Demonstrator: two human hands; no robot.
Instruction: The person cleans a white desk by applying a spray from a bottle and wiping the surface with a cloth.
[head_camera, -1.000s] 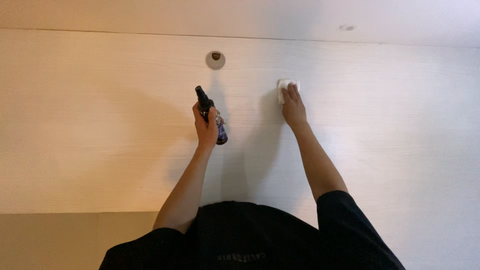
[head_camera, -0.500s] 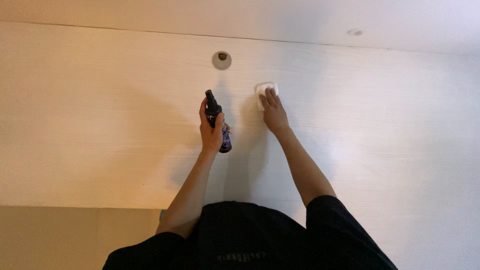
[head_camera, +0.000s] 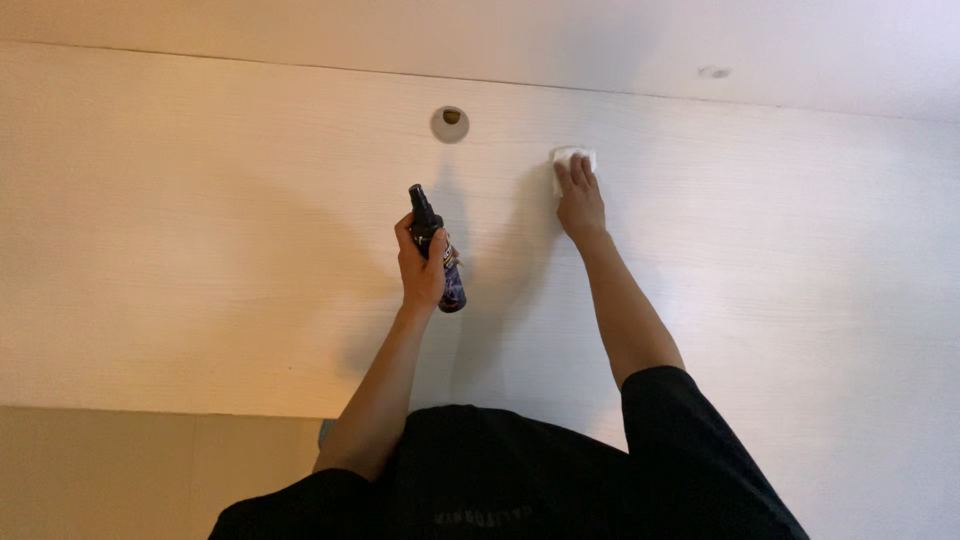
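My left hand (head_camera: 420, 268) grips a small dark spray bottle (head_camera: 436, 252), nozzle pointing away from me, held just above a pale wood-grain tabletop (head_camera: 200, 250). My right hand (head_camera: 580, 203) lies flat with its fingers pressing a small folded white cloth (head_camera: 572, 157) onto the tabletop, far from me and to the right of the bottle. Only the cloth's far edge shows beyond my fingertips.
A round cable hole (head_camera: 450, 124) sits in the tabletop near its far edge, between my two hands. A white wall strip (head_camera: 500, 40) runs behind the table. The table's near edge runs at lower left, with tan floor (head_camera: 120, 470) below it.
My right hand slid the cloth left toward the bottle, then back right and slightly farther away. The left hand and bottle stayed nearly still.
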